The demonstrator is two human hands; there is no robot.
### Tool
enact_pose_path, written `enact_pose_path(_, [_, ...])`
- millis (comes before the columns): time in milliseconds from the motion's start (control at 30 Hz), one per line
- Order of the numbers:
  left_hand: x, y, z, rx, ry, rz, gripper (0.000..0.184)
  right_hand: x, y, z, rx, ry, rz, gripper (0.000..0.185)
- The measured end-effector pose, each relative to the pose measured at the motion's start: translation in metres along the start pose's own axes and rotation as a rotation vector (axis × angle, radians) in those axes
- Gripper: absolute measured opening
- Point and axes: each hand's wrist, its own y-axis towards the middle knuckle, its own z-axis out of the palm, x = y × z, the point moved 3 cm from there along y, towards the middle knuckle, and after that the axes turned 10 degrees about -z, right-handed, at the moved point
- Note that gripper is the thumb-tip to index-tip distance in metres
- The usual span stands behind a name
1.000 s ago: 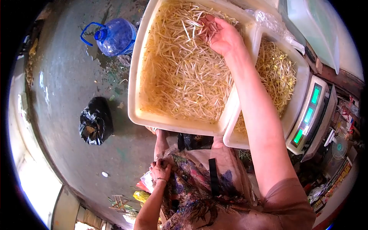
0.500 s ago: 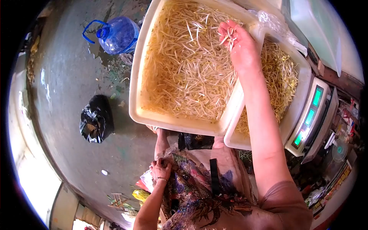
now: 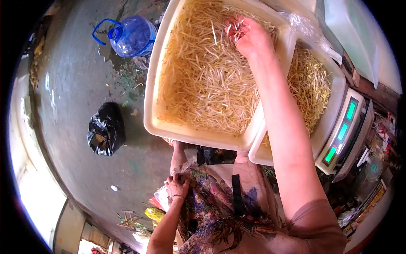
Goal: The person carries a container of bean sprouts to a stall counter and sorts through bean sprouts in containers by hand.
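Observation:
My right hand (image 3: 247, 36) is over the upper part of a large pale tub (image 3: 148, 106), its fingers curled around a small bunch of bean sprouts. Loose bean sprouts (image 3: 211, 89) fill the tub, in what looks like yellowish water near the left wall. Under my right forearm sits a second pale tub (image 3: 334, 106), holding more sprouts (image 3: 311, 80) with yellow heads. My left hand (image 3: 177, 186) rests at my knee on the patterned cloth (image 3: 203, 207), fingers bent inward; what they close on is hidden.
A digital scale (image 3: 342, 131) with green displays stands right of the second tub. Clear plastic wrap (image 3: 308, 29) lies by the tubs' upper rims. On the floor at left are a blue water bottle (image 3: 133, 36) and a black plastic bag (image 3: 108, 129). A small fan (image 3: 373, 168) is at far right.
My right hand has moved left and slightly up, further over the large tub, with sprouts still in its fingers. My left hand has stayed at the knee.

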Motion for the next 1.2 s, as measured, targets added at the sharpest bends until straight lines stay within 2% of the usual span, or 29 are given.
enact_pose_path(100, [0.000,0.000,-0.001,0.008,-0.011,0.002,0.050,0.002,0.001,0.002,-0.009,-0.084,0.021,0.024])
enact_pose_path(300, [0.000,0.002,0.000,-0.017,0.003,-0.004,0.050,-0.009,0.027,0.001,0.041,0.087,0.079,0.026])
enact_pose_path(400, [-0.002,0.000,-0.001,-0.020,-0.001,-0.010,0.049,-0.007,0.029,0.001,0.120,0.089,0.090,0.022])
enact_pose_path(467, [-0.002,0.001,0.000,-0.013,0.012,-0.017,0.048,-0.010,0.028,0.002,0.239,0.195,0.151,0.025])
enact_pose_path(667, [-0.003,-0.001,-0.002,-0.018,0.003,-0.013,0.047,-0.004,0.017,-0.001,0.425,0.171,0.172,0.032])
enact_pose_path(767, [0.001,0.002,0.002,-0.020,0.014,-0.007,0.046,0.013,-0.008,0.006,0.398,0.047,0.211,0.035])
enact_pose_path(1200, [0.001,0.001,-0.001,-0.014,-0.002,-0.004,0.047,0.029,-0.051,0.016,0.532,0.089,0.224,0.038])
